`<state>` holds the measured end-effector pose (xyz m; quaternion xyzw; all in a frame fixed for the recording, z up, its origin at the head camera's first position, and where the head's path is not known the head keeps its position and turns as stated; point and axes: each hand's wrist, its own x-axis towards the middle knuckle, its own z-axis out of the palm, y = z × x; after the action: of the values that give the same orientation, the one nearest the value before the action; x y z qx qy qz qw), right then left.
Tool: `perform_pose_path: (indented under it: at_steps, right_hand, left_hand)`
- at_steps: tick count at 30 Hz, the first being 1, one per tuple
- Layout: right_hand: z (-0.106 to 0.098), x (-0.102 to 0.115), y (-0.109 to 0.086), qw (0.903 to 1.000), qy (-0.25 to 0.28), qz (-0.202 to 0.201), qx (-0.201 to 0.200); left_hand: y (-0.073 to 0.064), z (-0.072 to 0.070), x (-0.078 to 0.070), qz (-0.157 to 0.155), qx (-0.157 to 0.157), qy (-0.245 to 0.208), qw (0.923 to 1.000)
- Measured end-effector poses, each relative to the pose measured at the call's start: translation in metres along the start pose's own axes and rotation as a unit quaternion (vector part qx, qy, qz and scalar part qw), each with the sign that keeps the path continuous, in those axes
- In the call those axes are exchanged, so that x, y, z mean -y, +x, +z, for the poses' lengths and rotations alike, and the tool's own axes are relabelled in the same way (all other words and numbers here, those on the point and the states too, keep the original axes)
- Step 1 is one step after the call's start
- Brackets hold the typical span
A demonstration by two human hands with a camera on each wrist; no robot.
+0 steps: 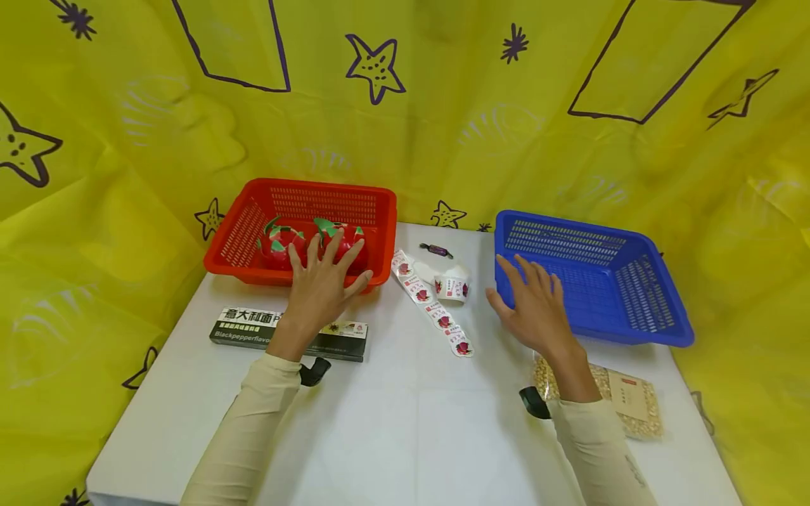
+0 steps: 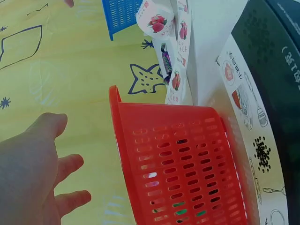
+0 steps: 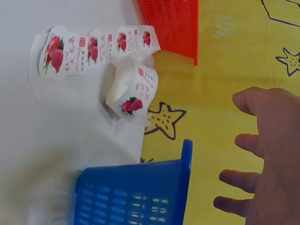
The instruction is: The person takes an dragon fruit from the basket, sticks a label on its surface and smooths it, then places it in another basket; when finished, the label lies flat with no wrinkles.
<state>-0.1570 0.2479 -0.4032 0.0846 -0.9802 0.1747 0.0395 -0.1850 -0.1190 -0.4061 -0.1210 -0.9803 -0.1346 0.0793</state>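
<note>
In the head view my left hand [image 1: 323, 284] hovers with fingers spread over the near rim of a red plastic basket [image 1: 228, 270]. Two dragon fruits, one at the left [image 1: 278, 247] and another partly behind my fingers [image 1: 354, 242], lie in that basket. My right hand [image 1: 534, 306], also spread, is over the near left corner of a blue plastic basket [image 1: 633, 309], whose visible inside holds nothing. Neither hand grips anything. The left wrist view shows my left fingers [image 2: 70, 164] apart from the red basket's rim; in the right wrist view my right fingers [image 3: 239, 180] reach beyond the blue basket's rim.
Between the baskets lies a strip of dragon fruit stickers [image 1: 436, 313], its end curled into a roll [image 1: 452, 288]. A small purple wrapped candy [image 1: 436, 250] sits behind it. A dark green pasta box [image 1: 247, 330] is below my left hand, a bag of yellowish kernels [image 1: 639, 404] by my right wrist.
</note>
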Motion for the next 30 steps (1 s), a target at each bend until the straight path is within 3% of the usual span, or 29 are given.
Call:
perform_pose_path:
  at_steps: [13,19,25,30]
  right_hand:
    - [0.021,0.042,0.016,0.9977,0.023,-0.052,0.037]
    - [0.032,0.061,0.028,0.9922,0.088,-0.07,0.055]
    - [0.052,0.076,0.047,0.9816,0.166,-0.062,0.071]
    - [0.067,0.089,0.061,0.9767,0.193,-0.061,0.07]
  left_hand:
    - [0.01,-0.001,0.003,-0.009,0.006,-0.024,0.9996]
    - [0.018,-0.005,0.007,-0.014,0.013,-0.038,0.9991]
    - [0.029,-0.008,0.014,-0.016,0.017,-0.047,0.9986]
    - [0.037,-0.01,0.017,-0.014,0.029,-0.056,0.9979]
